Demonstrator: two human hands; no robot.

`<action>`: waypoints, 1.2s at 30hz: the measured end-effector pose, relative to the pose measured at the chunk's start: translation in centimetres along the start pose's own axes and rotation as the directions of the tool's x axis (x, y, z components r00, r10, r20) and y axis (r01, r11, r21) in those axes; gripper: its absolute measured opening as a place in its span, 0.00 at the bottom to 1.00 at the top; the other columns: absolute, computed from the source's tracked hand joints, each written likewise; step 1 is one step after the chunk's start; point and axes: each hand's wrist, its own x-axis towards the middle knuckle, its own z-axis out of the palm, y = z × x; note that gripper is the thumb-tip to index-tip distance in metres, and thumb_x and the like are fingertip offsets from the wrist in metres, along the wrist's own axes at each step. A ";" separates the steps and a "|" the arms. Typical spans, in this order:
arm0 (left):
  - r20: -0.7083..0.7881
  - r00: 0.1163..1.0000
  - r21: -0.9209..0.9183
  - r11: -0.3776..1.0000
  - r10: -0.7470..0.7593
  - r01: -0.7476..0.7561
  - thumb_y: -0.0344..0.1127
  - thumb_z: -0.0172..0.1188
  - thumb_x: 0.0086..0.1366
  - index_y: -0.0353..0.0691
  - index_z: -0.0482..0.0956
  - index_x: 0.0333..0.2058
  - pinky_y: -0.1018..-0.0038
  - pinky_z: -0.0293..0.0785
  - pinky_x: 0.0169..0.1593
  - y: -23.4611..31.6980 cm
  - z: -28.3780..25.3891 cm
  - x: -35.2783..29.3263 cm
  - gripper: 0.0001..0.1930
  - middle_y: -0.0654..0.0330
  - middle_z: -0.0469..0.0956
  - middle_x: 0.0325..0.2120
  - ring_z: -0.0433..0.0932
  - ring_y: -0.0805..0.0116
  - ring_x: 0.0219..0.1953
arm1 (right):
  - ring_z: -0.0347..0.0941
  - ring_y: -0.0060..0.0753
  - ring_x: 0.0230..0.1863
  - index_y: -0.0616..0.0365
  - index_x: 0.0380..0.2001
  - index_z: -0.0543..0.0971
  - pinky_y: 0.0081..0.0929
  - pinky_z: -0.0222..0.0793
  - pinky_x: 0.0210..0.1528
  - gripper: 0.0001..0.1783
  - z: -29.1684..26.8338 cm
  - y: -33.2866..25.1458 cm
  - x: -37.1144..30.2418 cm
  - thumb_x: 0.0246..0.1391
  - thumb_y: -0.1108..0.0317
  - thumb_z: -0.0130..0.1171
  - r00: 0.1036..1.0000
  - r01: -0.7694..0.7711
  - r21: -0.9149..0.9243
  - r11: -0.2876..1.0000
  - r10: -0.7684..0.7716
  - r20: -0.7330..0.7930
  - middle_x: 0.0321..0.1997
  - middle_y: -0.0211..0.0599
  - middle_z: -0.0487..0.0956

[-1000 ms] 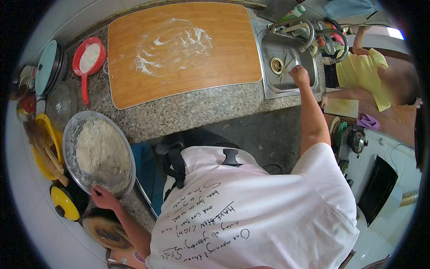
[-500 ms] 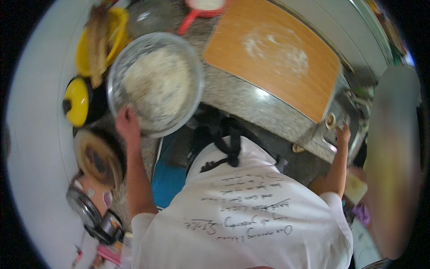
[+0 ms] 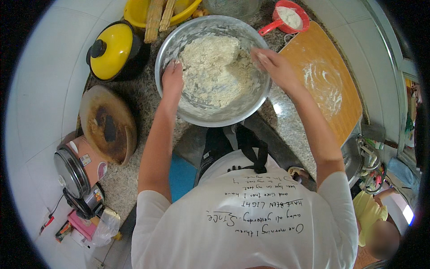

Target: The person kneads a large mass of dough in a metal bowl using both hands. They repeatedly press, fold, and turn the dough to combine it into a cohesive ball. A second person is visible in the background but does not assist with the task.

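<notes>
A large metal bowl (image 3: 210, 121) stands at the counter's front, holding pale, crumbly floury dough (image 3: 210, 67). Flour is smeared over its inner wall. My left hand (image 3: 172, 81) reaches over the near left rim, its fingers bent beside the dough's left edge and partly hidden. On the other side, my right hand (image 3: 272, 66) leans in over the right rim. Its fingers are slightly blurred, stretched apart toward the dough, with nothing visible held. Both hands have flour on the fingertips.
A floured wooden board (image 3: 347, 107) lies to the right, near a red scoop (image 3: 301, 23) of flour. Left of the bowl are a black pot with a yellow lid (image 3: 112, 51) and a brown round clay vessel (image 3: 109, 127). A yellow basin (image 3: 134, 13) stands behind. Another person (image 3: 371, 210) is at lower right.
My right hand has come from the sink at the right to the bowl. My left hand has moved from the rim further into the bowl. The view has turned toward the bowl.
</notes>
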 end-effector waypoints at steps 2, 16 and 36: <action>-0.034 0.998 -0.043 0.998 -0.054 0.053 0.43 0.49 0.73 0.28 0.64 0.63 0.67 0.63 0.61 0.6 -0.4 2.0 0.27 0.49 0.69 0.59 0.69 0.59 0.59 | 0.78 0.51 0.48 0.65 0.50 0.77 0.41 0.71 0.53 0.21 5.7 5.4 6.0 0.67 0.58 0.47 0.978 0.158 -0.341 0.927 -0.194 -0.073 0.48 0.52 0.80; 0.292 0.956 -0.263 0.960 -0.017 0.097 0.44 0.70 0.58 0.35 0.72 0.55 0.65 0.72 0.50 -2.5 -5.5 12.0 0.30 0.50 0.75 0.48 0.76 0.60 0.46 | 0.74 0.41 0.42 0.64 0.36 0.79 0.35 0.68 0.51 0.28 14.7 1.8 16.7 0.53 0.45 0.66 0.940 -0.282 -0.039 0.959 0.284 0.188 0.40 0.49 0.79; 0.474 0.853 0.735 0.436 0.219 -0.520 0.43 0.77 0.41 0.46 0.72 0.56 0.60 0.76 0.50 1.7 -0.9 11.4 0.40 0.51 0.74 0.52 0.77 0.45 0.48 | 0.66 0.55 0.59 0.49 0.61 0.67 0.44 0.67 0.58 0.44 16.5 3.8 15.5 0.37 0.60 0.73 0.895 0.354 -0.601 0.717 -0.073 0.440 0.59 0.48 0.70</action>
